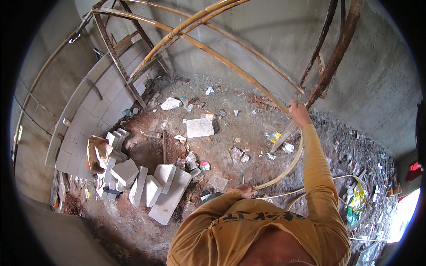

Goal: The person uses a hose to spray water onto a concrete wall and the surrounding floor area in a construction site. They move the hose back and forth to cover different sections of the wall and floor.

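Observation:
A pale yellow hose (284,174) bends in an arc between my two hands. My left hand (244,190), low and close to my body, is closed around the hose. A thin dark rod (243,178) sticks up beside its fingers; whether I hold that too is unclear. My right hand (300,114) is stretched out ahead with its fingers closed on the hose's upper part. It is beside the lower end of a bamboo pole (248,79) and a slanting wooden post (330,73). The hose's tip is not clear to see.
Bamboo poles and a wooden trestle (114,57) span the far wall. White blocks (171,197) and a torn brown paper bag (98,154) lie at left, near a pale block wall (82,126). Litter and a flat white slab (199,127) lie on the dirt floor. Hose loops trail right.

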{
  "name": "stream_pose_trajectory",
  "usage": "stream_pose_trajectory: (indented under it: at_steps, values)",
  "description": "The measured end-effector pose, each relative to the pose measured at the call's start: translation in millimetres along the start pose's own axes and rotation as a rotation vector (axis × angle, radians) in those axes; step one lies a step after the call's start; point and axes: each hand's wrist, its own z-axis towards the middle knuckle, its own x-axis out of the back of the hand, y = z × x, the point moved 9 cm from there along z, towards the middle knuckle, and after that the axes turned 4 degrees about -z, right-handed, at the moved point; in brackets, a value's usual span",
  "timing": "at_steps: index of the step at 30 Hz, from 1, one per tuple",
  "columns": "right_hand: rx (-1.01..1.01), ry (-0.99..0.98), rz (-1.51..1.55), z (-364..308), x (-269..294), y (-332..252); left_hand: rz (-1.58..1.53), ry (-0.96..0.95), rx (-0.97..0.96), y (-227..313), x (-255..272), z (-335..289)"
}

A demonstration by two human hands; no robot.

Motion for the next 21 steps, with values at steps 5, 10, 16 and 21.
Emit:
stream_pose_trajectory:
  at_steps: [5, 10, 16, 21]
  values:
    - [-0.227, 0.065, 0.208, -7.3, 4.2, 57.4, -0.109, 0.011, -0.045, -2.1, -7.5, 4.2]
    - [-0.400, 0.164, 0.317, -30.7, 21.1, 98.9, -0.170, -0.006, -0.082, 4.3, -2.8, -0.6]
    - [-0.610, 0.360, 0.476, -64.1, 35.0, 167.3, -0.091, 0.039, -0.023, -14.5, -14.6, 7.4]
    - [-0.395, 0.420, 0.231, -67.9, 41.9, 193.6, -0.209, -0.081, -0.071, -3.4, -8.0, 2.6]
